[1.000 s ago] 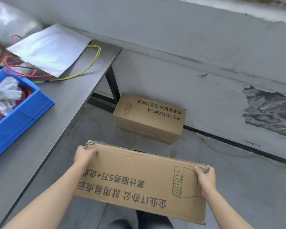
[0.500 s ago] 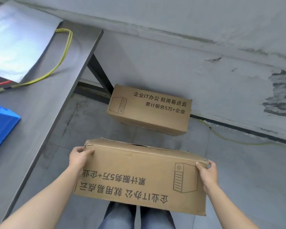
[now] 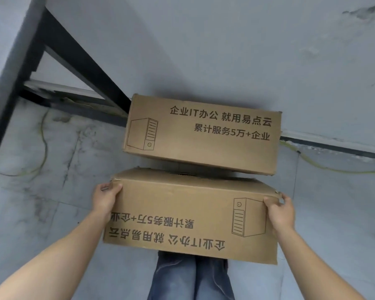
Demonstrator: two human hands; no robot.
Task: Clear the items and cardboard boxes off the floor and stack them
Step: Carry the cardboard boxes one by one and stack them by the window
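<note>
Held cardboard box [image 3: 188, 215]: carried off the floor [image 3: 41, 213] in front of the person, long side across the view, its printed face turned toward the camera with the lettering upside down and a computer-tower drawing near the right end. Left hand [image 3: 105, 197]: gripping the upper left corner of this box, thumb on the printed face, fingers curled over the end. Right hand [image 3: 280, 210]: gripping the upper right corner in the same way, thumb on the face, fingers wrapped round the end. Both hands closed firmly on the box. Second cardboard box [image 3: 201, 135]: same printing, lettering upright, lying at the foot of the grey wall [image 3: 225, 50], just beyond the held box. The far top edge of the held box meets the lower edge of the second box in view; contact between them cannot be determined. Desk [image 3: 7, 68]: edge visible at far left, its black leg [image 3: 85, 68] slanting down to the floor beside the second box. Yellow cable [image 3: 333, 167]: lying on the floor along the wall, right of the boxes. Person's jeans [image 3: 191, 278]: visible beneath the held box
</note>
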